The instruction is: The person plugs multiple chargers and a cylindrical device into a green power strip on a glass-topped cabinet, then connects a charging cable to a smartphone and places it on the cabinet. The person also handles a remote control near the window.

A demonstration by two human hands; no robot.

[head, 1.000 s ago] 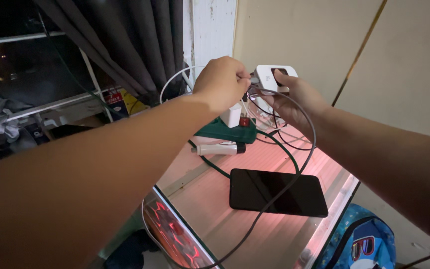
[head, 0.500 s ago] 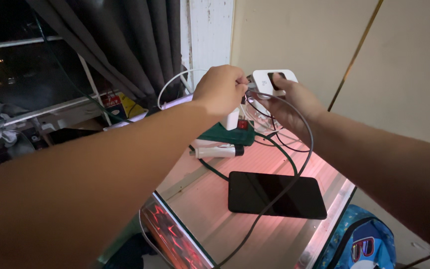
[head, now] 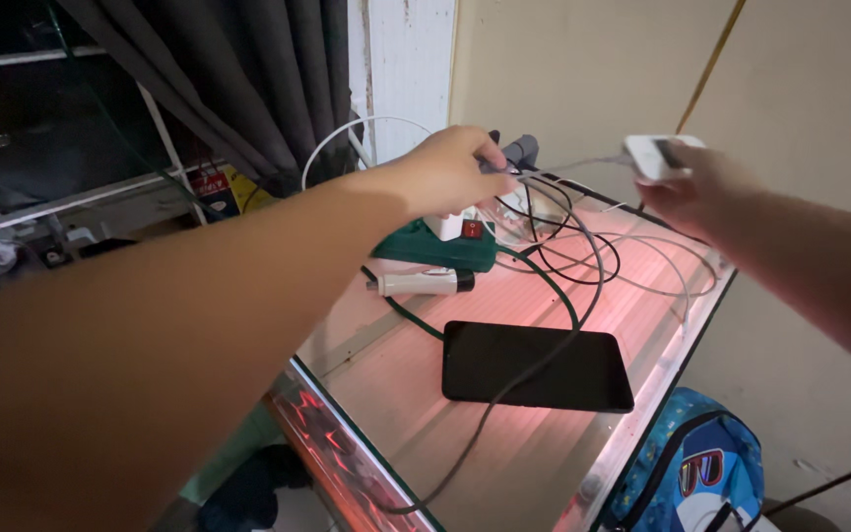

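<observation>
My left hand [head: 450,172] is closed on the plug end of a grey cable [head: 544,360], held above the green power strip [head: 435,251]. That cable hangs down and runs across the black phone [head: 539,366] lying flat on the table. My right hand [head: 696,187] holds a small white device [head: 660,155] out to the right, near the wall and well apart from my left hand. A thin white cable trails from the device's left end.
A glass-topped table [head: 386,389] glows pink. On the power strip sit a white charger [head: 442,227] and a lit red switch. A white tube-shaped item [head: 421,284] lies beside it, near tangled cables [head: 573,251]. Dark curtain behind; blue bag [head: 691,473] on the floor.
The cable plug and the white device, together a second ago, are now apart. My right hand has carried the device to the right; my left hand stays near the power strip.
</observation>
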